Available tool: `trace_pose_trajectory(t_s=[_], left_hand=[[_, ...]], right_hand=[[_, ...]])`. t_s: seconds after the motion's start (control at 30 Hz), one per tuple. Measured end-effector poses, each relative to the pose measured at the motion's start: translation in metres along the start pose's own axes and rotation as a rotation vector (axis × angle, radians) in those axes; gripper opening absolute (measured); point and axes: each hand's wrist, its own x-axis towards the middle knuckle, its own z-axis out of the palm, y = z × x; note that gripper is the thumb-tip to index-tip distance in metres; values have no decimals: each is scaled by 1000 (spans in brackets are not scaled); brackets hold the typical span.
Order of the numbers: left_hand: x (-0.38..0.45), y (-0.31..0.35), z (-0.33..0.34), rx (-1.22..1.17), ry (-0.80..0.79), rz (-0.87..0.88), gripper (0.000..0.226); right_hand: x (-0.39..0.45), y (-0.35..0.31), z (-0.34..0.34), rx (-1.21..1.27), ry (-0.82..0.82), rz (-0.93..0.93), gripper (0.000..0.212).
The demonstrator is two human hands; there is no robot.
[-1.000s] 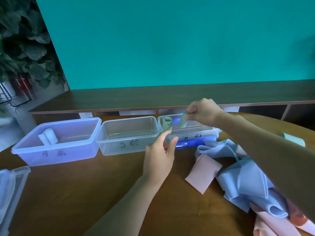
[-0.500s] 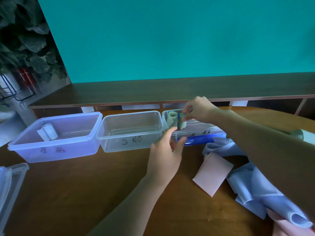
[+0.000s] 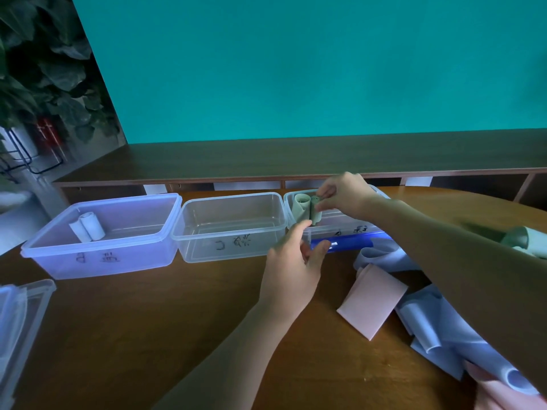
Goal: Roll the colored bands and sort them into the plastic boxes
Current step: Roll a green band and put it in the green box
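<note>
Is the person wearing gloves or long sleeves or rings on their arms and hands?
No. Both the left hand and the right hand are bare, with no gloves, rings, watch or bracelets in view. Both forearms are bare too, with no sleeve showing as far as the picture reaches.

Right hand point(image 3: 344, 193) pinching with curled fingers, left hand point(image 3: 291, 266) open, relaxed

Three plastic boxes in a row: left box point(image 3: 100, 232), blue-tinted, two pale rolls point(image 3: 88, 226); middle box point(image 3: 229, 227), clear; right box point(image 3: 340, 224), two green rolls point(image 3: 307, 210) upright, apparently touching. Loose blue bands point(image 3: 438, 327) and pink band point(image 3: 374, 300) heaped right of boxes.
</note>
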Motion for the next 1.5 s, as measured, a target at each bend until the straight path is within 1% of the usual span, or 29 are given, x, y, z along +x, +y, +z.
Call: trace_pose_trajectory(t_s=[0.37, 0.6, 0.93, 1.07, 1.23, 1.37, 1.43, 1.5], left_hand=[[1, -1, -1, -29, -7, -2, 57], [1, -3, -1, -36, -10, -17, 58], [2, -3, -1, -39, -21, 4, 59], [2, -3, -3, -31, 28, 14, 60], [-5, 1, -9, -8, 136, 44, 53], [-17, 8, -18, -23, 223, 56, 43], [-27, 18, -24, -14, 230, 64, 39], [-39, 34, -29, -13, 192, 44, 37]], right_hand=[[-3, -2, -1, 63, -42, 36, 37], [-2, -1, -6, 59, -77, 59, 44], [4, 3, -11, 54, -78, 86, 35], [0, 2, -23, 12, -51, 71, 29], [-25, -6, -56, 3, 8, 50, 22], [-68, -19, -80, -8, 75, 30, 19], [-98, -22, -88, 32, 96, 22, 15], [-132, -22, -92, 67, 114, 24, 12]])
